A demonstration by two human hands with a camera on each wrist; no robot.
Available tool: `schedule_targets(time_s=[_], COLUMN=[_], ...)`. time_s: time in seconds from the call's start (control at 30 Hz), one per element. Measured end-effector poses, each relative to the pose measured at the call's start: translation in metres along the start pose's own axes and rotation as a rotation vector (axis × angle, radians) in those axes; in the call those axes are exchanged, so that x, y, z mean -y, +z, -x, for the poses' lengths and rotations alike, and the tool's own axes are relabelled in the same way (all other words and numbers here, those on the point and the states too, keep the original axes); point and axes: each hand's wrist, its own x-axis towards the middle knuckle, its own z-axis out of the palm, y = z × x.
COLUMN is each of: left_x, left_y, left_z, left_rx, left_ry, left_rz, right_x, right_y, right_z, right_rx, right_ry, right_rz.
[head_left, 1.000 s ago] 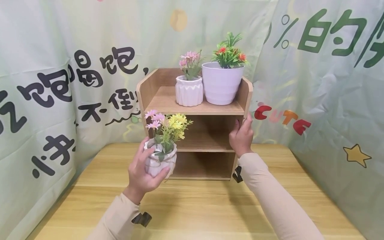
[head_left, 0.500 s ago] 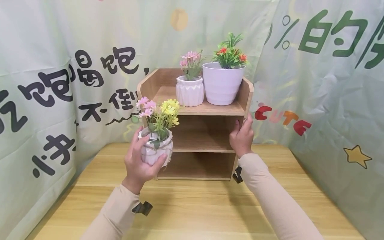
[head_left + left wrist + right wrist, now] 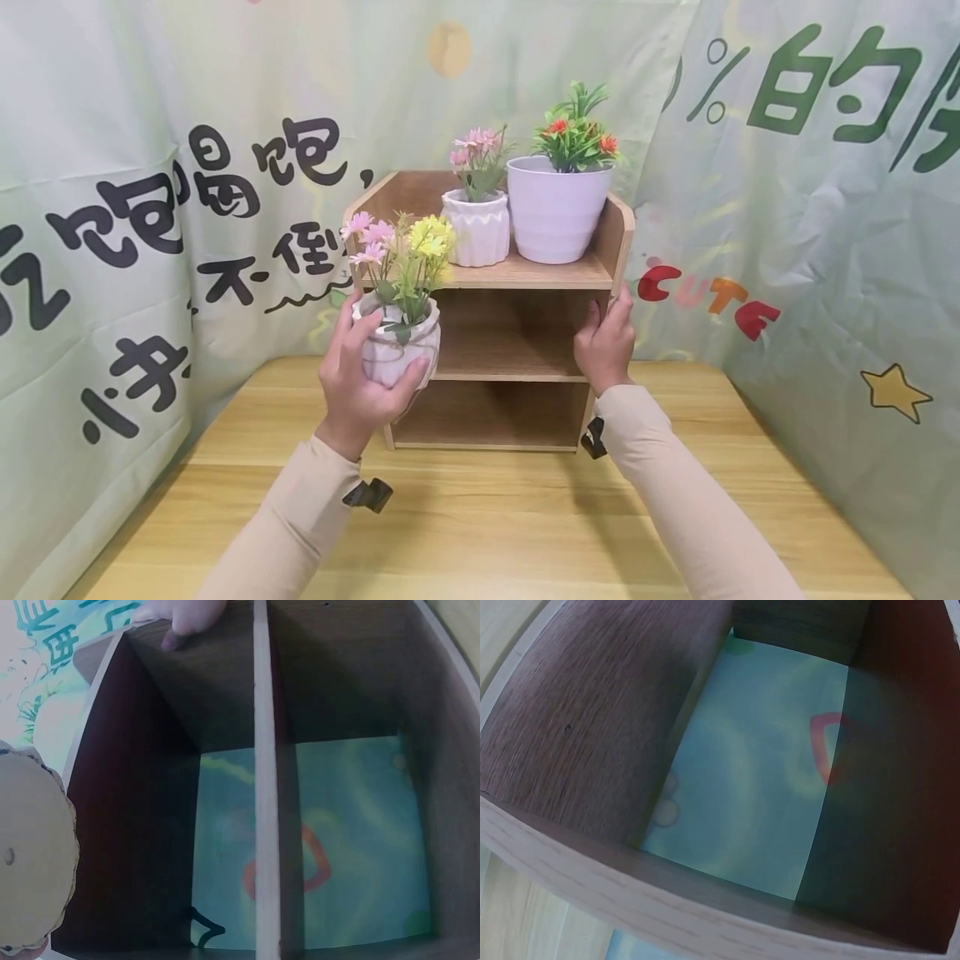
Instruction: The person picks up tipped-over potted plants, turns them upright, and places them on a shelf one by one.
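Observation:
My left hand holds a small white flowerpot with pink and yellow flowers and a string round it. The pot is in the air, in front of the left side of a wooden three-tier shelf. In the left wrist view the round underside of the flowerpot shows at the left edge. With the thumb inside and fingers outside, my right hand grips the shelf's right side panel, just under the top tier. That same hand appears at the top of the left wrist view.
On the top tier stand a ribbed white pot of pink flowers and a larger white pot of red flowers. Raised sides edge that tier. The shelf stands on a wooden table, with a printed cloth behind and around it.
My left hand has raised the flowerpot, first a little leftward, then slightly back to the right, so its flowers now overlap the top tier. The right hand has stayed on the shelf's side.

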Motion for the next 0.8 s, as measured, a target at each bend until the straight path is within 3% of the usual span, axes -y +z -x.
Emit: schedule_targets(time_s=[0.43,0.8], left_x=[0.004,0.009], left_y=[0.013,0.022], left_z=[-0.024,-0.037], left_rx=[-0.050,-0.058], left_ry=[-0.063,-0.057], left_rz=[-0.063,-0.083], right_x=[0.000,0.000], right_y=[0.000,0.000], right_z=[-0.001,0.001], right_rx=[0.001,0.001], right_ry=[0.023,0.040], right_rz=[-0.005,0.000])
